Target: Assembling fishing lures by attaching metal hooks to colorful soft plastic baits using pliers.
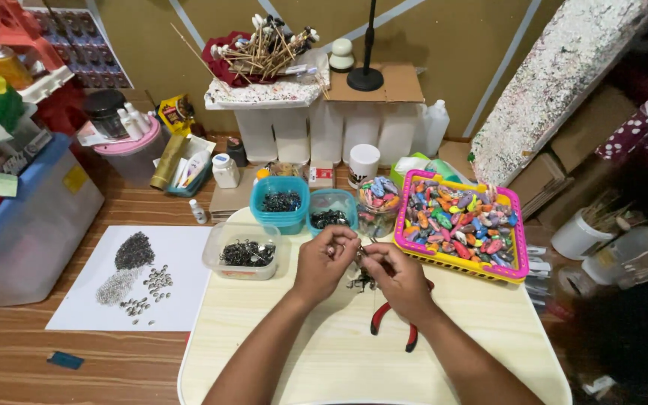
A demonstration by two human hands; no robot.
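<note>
The left hand (324,259) and right hand (397,276) pinch a tiny metal fitting (359,253) between them above the pale wooden worktop (324,352). It could slip into the dark loose pile (361,282) below. Red-handled pliers (391,324) lie underneath; the pink-and-yellow basket of coloured beads (520,259) crowds the right, while the near side stays open.

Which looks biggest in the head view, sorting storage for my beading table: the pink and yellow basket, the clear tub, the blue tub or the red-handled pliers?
1. Pink and yellow basket, clearly largest.
2. Clear tub and blue tub: too alike to rank, and the clear one sits nearer.
3. Red-handled pliers, partly hidden by the right hand.
</note>
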